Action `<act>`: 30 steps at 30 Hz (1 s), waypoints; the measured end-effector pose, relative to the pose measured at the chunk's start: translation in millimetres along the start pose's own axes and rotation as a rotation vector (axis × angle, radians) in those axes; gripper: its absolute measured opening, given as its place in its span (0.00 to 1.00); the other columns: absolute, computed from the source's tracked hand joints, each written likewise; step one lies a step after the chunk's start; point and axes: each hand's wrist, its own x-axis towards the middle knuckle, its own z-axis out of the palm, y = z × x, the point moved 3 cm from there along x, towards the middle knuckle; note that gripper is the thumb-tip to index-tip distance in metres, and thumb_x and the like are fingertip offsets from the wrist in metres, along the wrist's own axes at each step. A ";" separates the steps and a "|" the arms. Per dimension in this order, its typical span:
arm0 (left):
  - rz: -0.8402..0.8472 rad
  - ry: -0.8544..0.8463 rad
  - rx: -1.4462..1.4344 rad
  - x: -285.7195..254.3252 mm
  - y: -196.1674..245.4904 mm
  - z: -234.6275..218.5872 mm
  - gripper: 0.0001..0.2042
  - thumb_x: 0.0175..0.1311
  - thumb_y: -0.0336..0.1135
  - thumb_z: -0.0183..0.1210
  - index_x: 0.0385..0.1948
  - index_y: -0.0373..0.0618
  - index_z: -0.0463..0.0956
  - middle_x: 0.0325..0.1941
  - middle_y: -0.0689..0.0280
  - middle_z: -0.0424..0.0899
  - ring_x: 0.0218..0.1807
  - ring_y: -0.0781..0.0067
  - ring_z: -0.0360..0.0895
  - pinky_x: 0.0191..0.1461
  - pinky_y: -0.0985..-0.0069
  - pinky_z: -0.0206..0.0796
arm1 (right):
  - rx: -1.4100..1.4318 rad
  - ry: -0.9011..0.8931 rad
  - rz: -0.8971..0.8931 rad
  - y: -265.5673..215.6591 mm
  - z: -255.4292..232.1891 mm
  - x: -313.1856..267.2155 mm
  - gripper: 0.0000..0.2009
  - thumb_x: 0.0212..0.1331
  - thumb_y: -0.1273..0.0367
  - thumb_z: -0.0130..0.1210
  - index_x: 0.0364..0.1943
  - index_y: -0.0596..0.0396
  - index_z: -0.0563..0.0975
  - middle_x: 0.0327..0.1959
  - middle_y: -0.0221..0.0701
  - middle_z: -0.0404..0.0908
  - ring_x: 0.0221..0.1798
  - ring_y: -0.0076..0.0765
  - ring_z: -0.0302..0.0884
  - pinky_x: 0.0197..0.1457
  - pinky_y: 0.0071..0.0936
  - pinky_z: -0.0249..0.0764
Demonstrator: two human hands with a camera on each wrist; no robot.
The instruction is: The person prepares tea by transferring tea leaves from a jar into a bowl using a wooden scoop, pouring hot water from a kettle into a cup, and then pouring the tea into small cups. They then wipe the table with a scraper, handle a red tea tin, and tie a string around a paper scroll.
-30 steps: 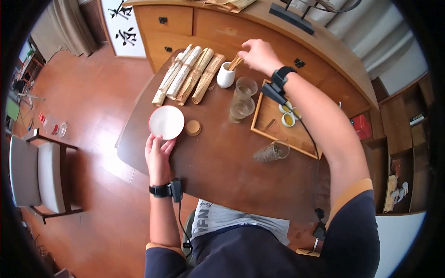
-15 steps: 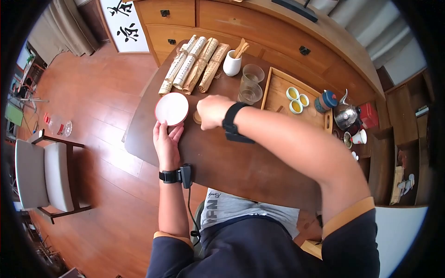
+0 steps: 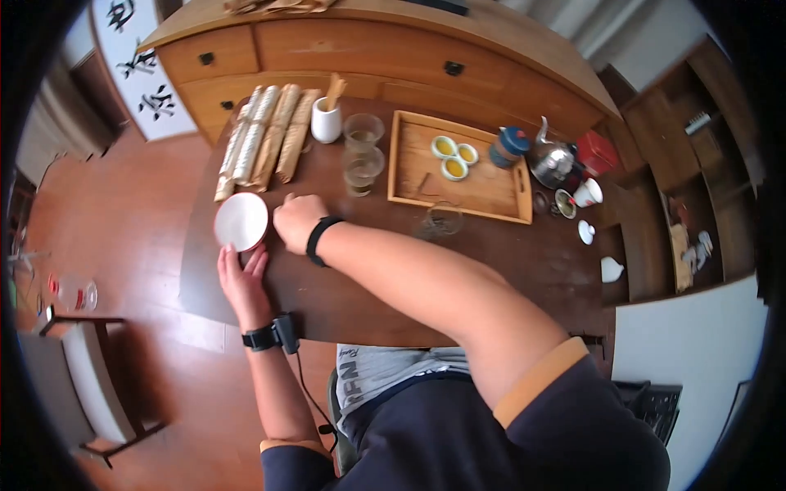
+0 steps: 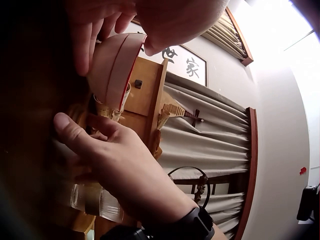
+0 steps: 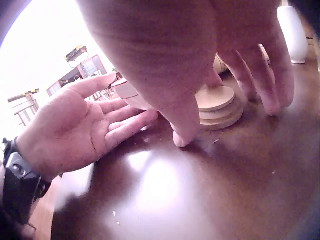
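Note:
My left hand (image 3: 244,282) holds a bowl (image 3: 241,221), white inside with a red rim, tilted on its side. In the left wrist view the thumb lies at the rim of the bowl (image 4: 115,70) and the fingers stretch along its outside. My right hand (image 3: 296,222) is low over the table, just right of the bowl. The right wrist view shows a round, stepped wooden lid (image 5: 220,102) lying on the table under that hand. Its thumb is beside the lid, one fingertip overlaps the top, and other fingers spread past the far side with a gap.
Paper-wrapped bundles (image 3: 260,139) lie behind the bowl, next to a white holder (image 3: 326,125) of wooden tools. Glasses (image 3: 363,159) stand left of a wooden tray (image 3: 409,176) with three small cups (image 3: 454,168). A glass (image 3: 444,219) lies in front; a kettle (image 3: 555,159) is farther right.
My right hand has left the wooden tools in the white holder and come down to the lid beside the bowl. My left hand keeps holding the bowl; the head view has turned.

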 end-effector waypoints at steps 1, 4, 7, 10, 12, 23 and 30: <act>0.014 -0.005 0.012 -0.7 -0.5 -0.2 0.27 0.80 0.45 0.54 0.70 0.35 0.62 0.68 0.52 0.73 0.59 0.45 0.84 0.60 0.60 0.79 | -0.015 0.012 -0.014 -1.1 3.3 0.5 0.16 0.53 0.62 0.69 0.45 0.54 0.87 0.51 0.46 0.86 0.52 0.46 0.88 0.50 0.41 0.86; 0.034 -0.017 0.017 1.1 -0.7 -0.6 0.32 0.79 0.45 0.57 0.74 0.36 0.55 0.66 0.47 0.74 0.57 0.43 0.85 0.61 0.58 0.80 | -0.041 0.022 0.016 -4.7 4.0 0.5 0.12 0.61 0.66 0.61 0.45 0.53 0.88 0.51 0.44 0.86 0.53 0.45 0.88 0.49 0.41 0.86; 0.038 -0.010 0.058 -2.2 0.6 2.7 0.34 0.79 0.45 0.58 0.75 0.35 0.53 0.66 0.47 0.73 0.59 0.43 0.84 0.61 0.58 0.80 | -0.012 -0.061 0.030 -7.3 -7.7 -7.6 0.14 0.68 0.68 0.54 0.50 0.51 0.88 0.54 0.42 0.87 0.58 0.43 0.86 0.55 0.38 0.84; 0.043 -0.004 0.057 -3.2 0.8 3.1 0.34 0.78 0.45 0.58 0.75 0.36 0.53 0.66 0.48 0.73 0.58 0.45 0.84 0.60 0.59 0.80 | 0.024 -0.041 0.037 -8.1 -15.8 -14.4 0.13 0.61 0.67 0.60 0.48 0.54 0.87 0.53 0.44 0.86 0.55 0.43 0.87 0.52 0.38 0.85; 0.058 0.024 0.063 -2.6 -2.4 -0.1 0.33 0.78 0.44 0.59 0.74 0.36 0.54 0.67 0.49 0.73 0.57 0.46 0.84 0.59 0.60 0.80 | 0.047 0.063 0.046 -7.9 -15.0 -17.8 0.15 0.54 0.66 0.66 0.45 0.58 0.87 0.49 0.45 0.86 0.49 0.45 0.89 0.48 0.39 0.86; 0.202 0.231 0.051 -45.7 -22.6 6.0 0.17 0.78 0.39 0.58 0.60 0.43 0.70 0.31 0.73 0.72 0.29 0.84 0.69 0.32 0.82 0.65 | 0.479 0.253 -0.049 3.5 -85.1 -167.1 0.20 0.53 0.57 0.69 0.42 0.58 0.81 0.39 0.46 0.81 0.41 0.56 0.85 0.45 0.48 0.81; 0.164 -0.049 0.201 -96.4 -70.0 78.6 0.08 0.76 0.36 0.61 0.48 0.45 0.79 0.33 0.75 0.77 0.29 0.87 0.70 0.32 0.86 0.64 | 1.063 0.340 0.201 90.7 -111.0 -281.1 0.17 0.62 0.63 0.71 0.50 0.57 0.82 0.38 0.24 0.83 0.37 0.15 0.79 0.39 0.20 0.76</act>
